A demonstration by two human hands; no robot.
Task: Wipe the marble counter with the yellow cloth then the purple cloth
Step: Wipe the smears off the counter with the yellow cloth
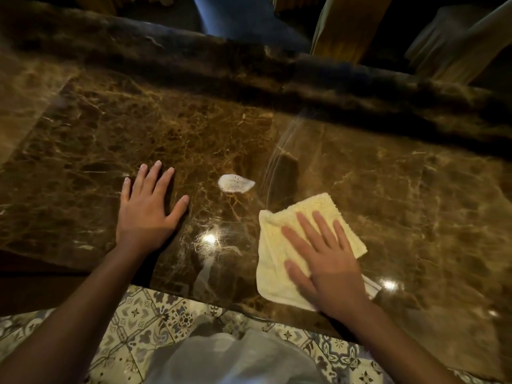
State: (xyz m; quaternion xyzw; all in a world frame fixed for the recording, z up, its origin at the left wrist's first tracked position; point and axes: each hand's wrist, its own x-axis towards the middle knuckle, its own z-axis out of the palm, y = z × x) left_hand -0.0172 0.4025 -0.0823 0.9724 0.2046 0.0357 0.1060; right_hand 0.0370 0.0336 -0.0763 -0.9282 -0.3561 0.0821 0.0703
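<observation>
Head view: the right hand (329, 261) lies flat, fingers spread, pressing the yellow cloth (279, 245) onto the desk (415, 189) close to its near edge. A small white patch (235, 183), perhaps foam, sits just beyond the cloth toward the far edge. The left hand (146, 209) rests open on the marble, holding nothing. Bare room runs rightward and farther in; the purple cloth isn't visible.

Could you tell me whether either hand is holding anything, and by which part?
Nothing is gripped. The right hand presses flat on the middle of the yellow cloth; the left hand rests on the marble counter.
</observation>
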